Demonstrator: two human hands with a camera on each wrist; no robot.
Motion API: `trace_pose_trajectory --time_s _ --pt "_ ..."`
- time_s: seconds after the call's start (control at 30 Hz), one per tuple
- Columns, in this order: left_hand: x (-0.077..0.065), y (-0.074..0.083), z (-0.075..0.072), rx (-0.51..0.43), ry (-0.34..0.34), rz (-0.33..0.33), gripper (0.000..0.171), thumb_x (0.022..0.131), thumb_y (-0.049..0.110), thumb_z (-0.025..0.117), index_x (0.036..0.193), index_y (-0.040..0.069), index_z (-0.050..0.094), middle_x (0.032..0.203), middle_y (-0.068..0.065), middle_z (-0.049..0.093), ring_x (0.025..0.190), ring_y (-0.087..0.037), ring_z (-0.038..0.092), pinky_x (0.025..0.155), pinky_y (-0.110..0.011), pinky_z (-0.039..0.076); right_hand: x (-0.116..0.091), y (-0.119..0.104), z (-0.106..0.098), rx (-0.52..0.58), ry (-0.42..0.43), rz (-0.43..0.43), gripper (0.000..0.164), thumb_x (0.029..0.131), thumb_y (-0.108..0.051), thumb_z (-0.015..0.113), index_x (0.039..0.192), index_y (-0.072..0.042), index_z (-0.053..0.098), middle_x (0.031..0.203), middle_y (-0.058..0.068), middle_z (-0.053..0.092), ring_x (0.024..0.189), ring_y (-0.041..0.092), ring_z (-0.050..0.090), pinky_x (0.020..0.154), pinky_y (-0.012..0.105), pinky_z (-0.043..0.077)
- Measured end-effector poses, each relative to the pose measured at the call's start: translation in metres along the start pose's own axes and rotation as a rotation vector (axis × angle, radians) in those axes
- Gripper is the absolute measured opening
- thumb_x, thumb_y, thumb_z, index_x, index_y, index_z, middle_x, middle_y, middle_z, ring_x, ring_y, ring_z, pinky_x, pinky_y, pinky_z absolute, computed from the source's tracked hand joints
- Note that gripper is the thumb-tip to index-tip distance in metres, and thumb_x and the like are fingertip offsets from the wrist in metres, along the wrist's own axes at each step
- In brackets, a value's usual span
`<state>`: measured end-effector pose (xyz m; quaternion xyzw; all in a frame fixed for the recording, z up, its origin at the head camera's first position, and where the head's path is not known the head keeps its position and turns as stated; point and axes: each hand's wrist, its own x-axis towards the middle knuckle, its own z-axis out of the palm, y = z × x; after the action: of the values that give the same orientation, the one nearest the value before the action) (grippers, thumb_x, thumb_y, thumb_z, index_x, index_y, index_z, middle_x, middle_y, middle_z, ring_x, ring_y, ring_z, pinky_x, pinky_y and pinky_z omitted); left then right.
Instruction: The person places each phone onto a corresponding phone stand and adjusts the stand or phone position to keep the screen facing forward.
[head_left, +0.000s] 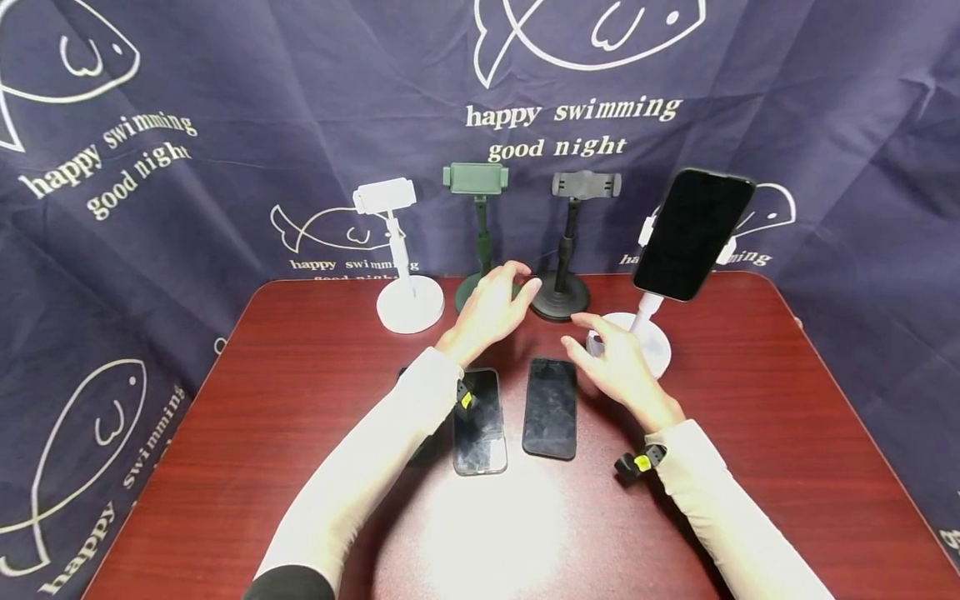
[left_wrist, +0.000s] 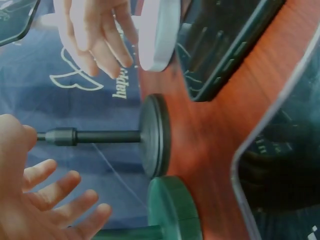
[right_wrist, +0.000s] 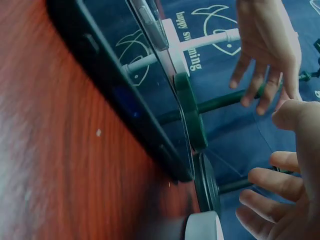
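My left hand [head_left: 495, 304] is over the table with fingers relaxed and holds nothing; it overlaps the base of the green phone stand [head_left: 477, 179]. The black phone stand [head_left: 566, 250] rises just beyond the gap between my hands. My right hand [head_left: 618, 358], its fingers loosely bent and bare of any object, is beside the base of the right white phone stand [head_left: 651, 342]. That stand's clamp carries a black phone [head_left: 693, 233], tilted upright. Nearer to me, a dark phone [head_left: 550, 408] and a second phone [head_left: 480, 425] lie face up on the table.
Another white phone stand [head_left: 408, 304] is at the back left, its clamp holding nothing. A third dark phone [head_left: 429, 448] lies mostly hidden under my left forearm. Behind the red-brown table [head_left: 750, 392] hangs a dark blue curtain [head_left: 315, 150] with fish drawings.
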<state>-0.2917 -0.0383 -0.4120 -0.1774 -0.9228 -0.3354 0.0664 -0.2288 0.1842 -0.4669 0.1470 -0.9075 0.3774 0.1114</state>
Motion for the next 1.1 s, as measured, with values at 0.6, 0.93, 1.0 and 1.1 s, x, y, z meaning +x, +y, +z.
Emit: trace_pose_trajectory --time_s 0.6,0.93,1.0,1.1 --pt "0.03 0.041 -0.02 -0.203 0.129 0.032 0.052 0.107 0.044 0.05 0.149 0.014 0.05 0.125 -0.003 0.072 0.114 -0.016 0.071 0.099 -0.031 0.054 0.041 -0.002 0.018 -0.041 -0.04 0.097 0.06 0.094 -0.033 0.068 0.141 0.001 0.056 0.139 0.022 0.061 0.131 0.038 0.058 0.111 0.053 0.044" --pt "0.043 0.063 -0.033 -0.261 0.158 0.049 0.055 0.107 0.045 0.05 0.154 0.017 0.044 0.133 -0.002 0.069 0.114 -0.014 0.07 0.097 -0.028 0.054 0.059 -0.001 0.028 -0.078 -0.027 0.077 0.052 0.092 -0.029 0.067 0.135 -0.002 0.059 0.131 0.021 0.064 0.123 0.038 0.062 0.105 0.054 0.047" --pt "0.044 0.065 -0.035 -0.268 0.15 0.046 0.056 0.107 0.044 0.051 0.155 0.017 0.043 0.136 -0.003 0.068 0.115 -0.015 0.07 0.096 -0.028 0.055 0.06 0.0 0.029 -0.085 -0.023 0.09 0.056 0.092 -0.029 0.067 0.138 0.0 0.057 0.132 0.024 0.063 0.125 0.04 0.061 0.105 0.055 0.047" --pt "0.047 0.069 -0.037 -0.278 0.148 0.043 0.058 0.106 0.043 0.052 0.156 0.016 0.041 0.139 -0.004 0.065 0.115 -0.016 0.069 0.096 -0.028 0.054 0.062 0.003 0.03 -0.09 -0.01 0.117 0.056 0.091 -0.03 0.069 0.137 0.0 0.056 0.13 0.026 0.063 0.125 0.042 0.061 0.103 0.056 0.048"
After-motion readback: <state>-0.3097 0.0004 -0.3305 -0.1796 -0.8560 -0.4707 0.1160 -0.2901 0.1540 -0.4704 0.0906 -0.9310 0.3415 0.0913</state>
